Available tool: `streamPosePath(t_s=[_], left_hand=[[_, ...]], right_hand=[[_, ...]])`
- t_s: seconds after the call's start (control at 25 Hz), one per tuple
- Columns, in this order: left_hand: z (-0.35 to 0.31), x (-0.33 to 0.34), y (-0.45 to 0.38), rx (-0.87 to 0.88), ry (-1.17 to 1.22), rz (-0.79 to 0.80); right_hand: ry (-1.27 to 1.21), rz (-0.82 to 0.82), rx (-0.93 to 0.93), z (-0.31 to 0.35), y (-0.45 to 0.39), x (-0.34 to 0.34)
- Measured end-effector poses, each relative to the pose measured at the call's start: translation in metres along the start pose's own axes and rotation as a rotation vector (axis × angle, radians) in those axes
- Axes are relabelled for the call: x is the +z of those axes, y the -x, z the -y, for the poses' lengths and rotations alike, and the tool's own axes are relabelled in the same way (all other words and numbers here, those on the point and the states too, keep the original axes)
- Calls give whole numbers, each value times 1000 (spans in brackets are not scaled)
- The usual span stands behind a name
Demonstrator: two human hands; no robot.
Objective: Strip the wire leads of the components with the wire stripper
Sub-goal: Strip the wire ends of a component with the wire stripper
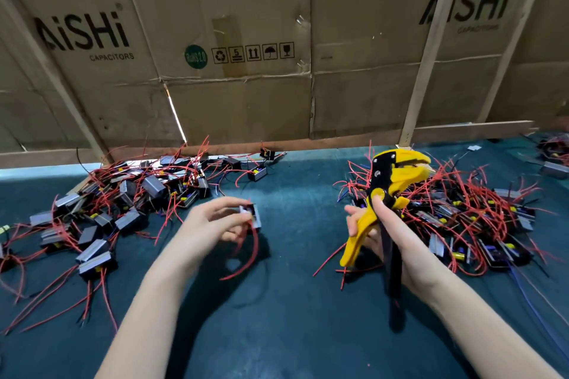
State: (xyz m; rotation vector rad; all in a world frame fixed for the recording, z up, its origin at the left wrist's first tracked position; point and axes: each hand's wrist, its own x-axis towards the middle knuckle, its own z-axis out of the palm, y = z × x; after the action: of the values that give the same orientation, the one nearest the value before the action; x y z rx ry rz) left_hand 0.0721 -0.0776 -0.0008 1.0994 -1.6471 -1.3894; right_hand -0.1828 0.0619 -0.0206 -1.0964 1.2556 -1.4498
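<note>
My left hand (212, 221) pinches a small black and grey component (252, 215) above the table; its red wire leads (246, 252) hang down and curl to the left. To the right, my right hand (388, 240) grips the yellow and black wire stripper (391, 184) by its handles, held upright with the jaws at the top pointing right. The stripper and the component are apart, with a gap between them.
A pile of components with red leads (129, 200) lies on the left of the dark green mat (292, 301). A larger tangled pile (462, 218) sits on the right behind the stripper. Cardboard panels (246, 86) wall off the back edge.
</note>
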Motion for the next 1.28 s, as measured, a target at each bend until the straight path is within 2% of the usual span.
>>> streamPosePath(t_s=[0.08,0.2,0.28,0.44,0.52,0.68,0.76,0.96,1.2,1.28], left_hand=[[5,23,2,76,-110,102],[19,44,3,176,-369,201],[22,48,2,175,-376,216],[24,50,2,162,-280,270],[24,53,3,146,-273,240],[25,60,5,120,-291,176],[26,62,5,136,-319,164],[25,57,3,83,-262,277],[23,55,4,78,-259,426],[20,55,6,110,-266,482]], right_hand=[[117,-93,-50,-1,0,-3],[132,-147,-67,-2,1,-6],[151,-147,-58,0,3,-6],[339,-74,-120,5,8,-5],[422,-16,-115,7,9,-9],[400,116,3,11,13,-18],[377,145,4,9,14,-15],[429,59,-88,2,13,1],[437,-190,-419,8,9,-4],[368,-182,-466,9,9,-8]])
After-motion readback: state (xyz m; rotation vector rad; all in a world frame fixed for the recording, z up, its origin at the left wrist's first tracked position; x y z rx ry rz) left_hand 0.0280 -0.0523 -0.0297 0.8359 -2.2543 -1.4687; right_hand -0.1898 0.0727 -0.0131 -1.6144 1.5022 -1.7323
